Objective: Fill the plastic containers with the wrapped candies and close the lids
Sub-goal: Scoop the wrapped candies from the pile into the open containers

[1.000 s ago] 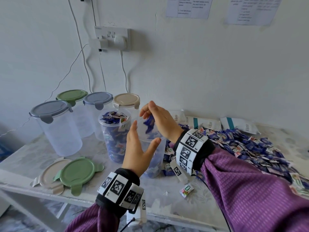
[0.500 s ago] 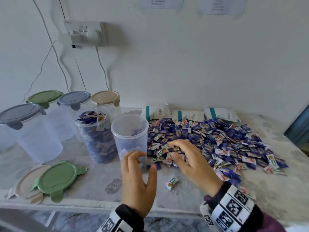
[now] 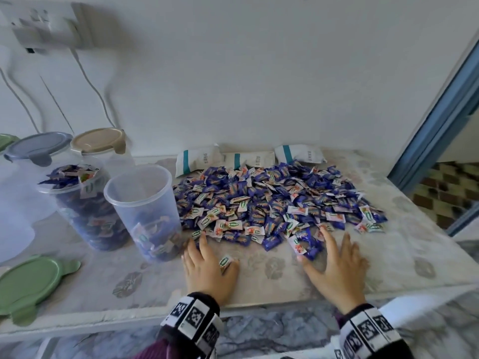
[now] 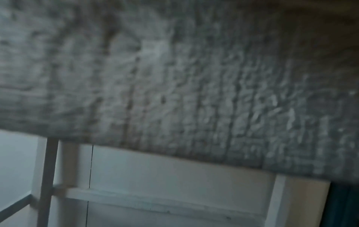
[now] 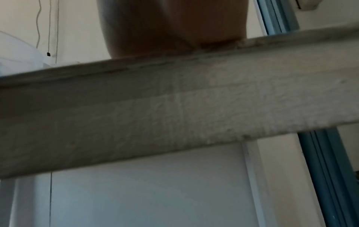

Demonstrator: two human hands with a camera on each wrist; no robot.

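A big pile of blue and white wrapped candies [image 3: 272, 198] covers the middle of the table [image 3: 259, 286]. To its left stands an open clear container [image 3: 145, 203] with some candies at its bottom. Beside that is a lidless container [image 3: 80, 200] heaped to the brim. My left hand [image 3: 207, 257] lies flat at the pile's front left edge, fingers straight, and a single candy [image 3: 226, 260] lies against its thumb side. My right hand [image 3: 329, 255] lies flat with spread fingers on the pile's front right edge. The right wrist view shows only the heel of the right hand [image 5: 174, 26] above the table edge.
Closed containers with a beige lid [image 3: 97, 141] and a grey-blue lid [image 3: 39, 146] stand at the back left. A loose green lid [image 3: 31, 281] lies at the front left. White packs [image 3: 199, 159] line the wall. A blue door frame [image 3: 435, 120] is on the right.
My right hand left the open container's mouth and my left hand let go of its side. Both came down flat at the pile's front edge. The head view swung right.
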